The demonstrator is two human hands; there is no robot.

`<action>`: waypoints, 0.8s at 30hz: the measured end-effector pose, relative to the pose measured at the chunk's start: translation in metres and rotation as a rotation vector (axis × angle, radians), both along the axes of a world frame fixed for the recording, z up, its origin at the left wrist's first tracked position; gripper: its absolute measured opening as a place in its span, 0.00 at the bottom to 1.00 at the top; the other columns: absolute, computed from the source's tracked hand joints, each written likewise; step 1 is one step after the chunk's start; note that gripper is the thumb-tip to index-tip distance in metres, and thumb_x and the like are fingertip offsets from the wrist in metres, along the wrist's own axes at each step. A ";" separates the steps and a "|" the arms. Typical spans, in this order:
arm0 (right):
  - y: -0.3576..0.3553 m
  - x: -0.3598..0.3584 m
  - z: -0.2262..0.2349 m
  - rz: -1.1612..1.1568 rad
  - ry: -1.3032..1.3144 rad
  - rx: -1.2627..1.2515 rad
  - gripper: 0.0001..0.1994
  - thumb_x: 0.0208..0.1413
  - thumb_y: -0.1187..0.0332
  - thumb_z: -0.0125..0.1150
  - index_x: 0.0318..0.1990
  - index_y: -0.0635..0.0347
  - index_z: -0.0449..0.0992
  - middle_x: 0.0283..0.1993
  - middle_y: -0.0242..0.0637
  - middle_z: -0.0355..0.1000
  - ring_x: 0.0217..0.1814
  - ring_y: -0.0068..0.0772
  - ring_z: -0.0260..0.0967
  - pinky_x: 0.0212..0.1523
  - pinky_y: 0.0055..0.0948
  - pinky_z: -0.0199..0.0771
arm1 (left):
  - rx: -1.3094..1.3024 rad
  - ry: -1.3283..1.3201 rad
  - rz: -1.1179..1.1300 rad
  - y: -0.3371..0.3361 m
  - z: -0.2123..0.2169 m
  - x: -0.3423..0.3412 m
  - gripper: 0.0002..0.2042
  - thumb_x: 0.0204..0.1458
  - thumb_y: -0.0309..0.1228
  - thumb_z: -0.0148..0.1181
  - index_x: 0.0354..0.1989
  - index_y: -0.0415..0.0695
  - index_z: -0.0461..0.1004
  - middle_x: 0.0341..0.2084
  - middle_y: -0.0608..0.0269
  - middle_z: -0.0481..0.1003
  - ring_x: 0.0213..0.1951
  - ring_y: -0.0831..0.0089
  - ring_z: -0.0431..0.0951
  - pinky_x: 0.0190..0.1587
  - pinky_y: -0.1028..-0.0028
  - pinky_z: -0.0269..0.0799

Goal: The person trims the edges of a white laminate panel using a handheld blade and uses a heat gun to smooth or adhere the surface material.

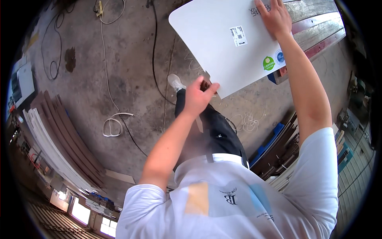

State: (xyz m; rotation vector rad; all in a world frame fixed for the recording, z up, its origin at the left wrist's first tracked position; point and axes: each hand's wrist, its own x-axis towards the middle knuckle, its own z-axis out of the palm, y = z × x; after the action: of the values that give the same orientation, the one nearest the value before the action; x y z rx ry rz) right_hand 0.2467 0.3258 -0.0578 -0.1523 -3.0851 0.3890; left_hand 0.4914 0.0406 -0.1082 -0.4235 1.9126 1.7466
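A large white panel [223,36] with rounded corners, a printed white label [238,36] and round green and blue stickers slants across the upper right. My right hand [275,18] lies on its face near the far right edge, fingers stretched out. At the panel's near left corner, my left hand [198,95] is closed, thumb over the edge and fingers curled beside it. A small grey-brown piece [206,77] shows between those fingers and the panel edge; its kind is unclear.
Under the panel's right side run metal-topped beams [322,24]. Long brown and white strips [67,139] are stacked at left. More strips lie at lower right beside a blue piece [268,144]. A black cable [154,51] and a coiled white strap [112,126] lie on the concrete floor.
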 end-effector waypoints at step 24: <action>0.027 -0.007 -0.031 0.010 0.048 0.079 0.37 0.68 0.41 0.53 0.79 0.47 0.60 0.83 0.43 0.57 0.82 0.53 0.57 0.79 0.47 0.59 | -0.035 0.095 -0.180 0.025 -0.004 0.064 0.15 0.58 0.36 0.74 0.31 0.39 0.75 0.21 0.60 0.79 0.24 0.73 0.77 0.31 0.69 0.73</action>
State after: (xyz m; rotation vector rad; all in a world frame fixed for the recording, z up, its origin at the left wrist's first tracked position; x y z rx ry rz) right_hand 0.2397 0.3528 -0.0889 -0.1243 -3.0487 0.2670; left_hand 0.5555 0.0652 -0.1123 -0.1763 1.9833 1.6445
